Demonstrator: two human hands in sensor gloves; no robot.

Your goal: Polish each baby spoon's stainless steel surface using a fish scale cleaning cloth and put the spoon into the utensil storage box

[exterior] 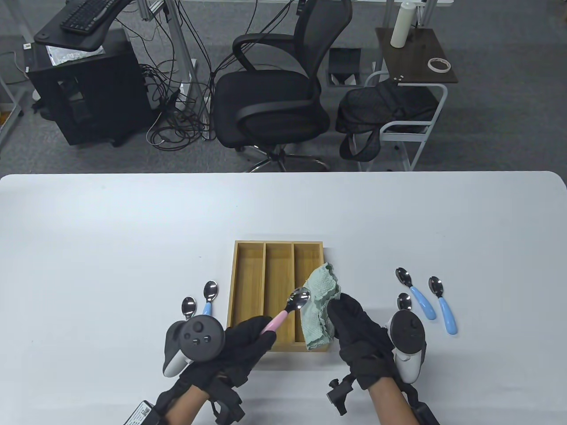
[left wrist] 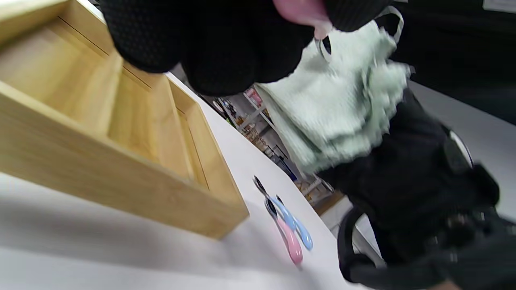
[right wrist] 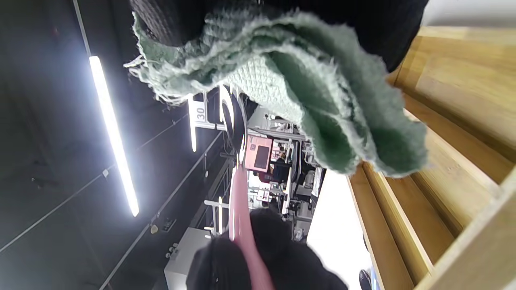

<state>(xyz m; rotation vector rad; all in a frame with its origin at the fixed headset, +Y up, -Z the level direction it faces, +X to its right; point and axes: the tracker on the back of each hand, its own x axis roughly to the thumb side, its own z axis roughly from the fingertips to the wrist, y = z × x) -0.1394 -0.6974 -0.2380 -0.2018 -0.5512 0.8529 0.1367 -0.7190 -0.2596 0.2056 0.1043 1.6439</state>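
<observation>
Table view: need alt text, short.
Left hand holds a pink-handled spoon over a wooden three-slot box while the right hand holds a green cloth beside its bowl. Five more spoons lie on the white table.

The storage box lies ahead, between both hands. Two spoons lie just beyond the left hand, three spoons beyond the right hand.
</observation>
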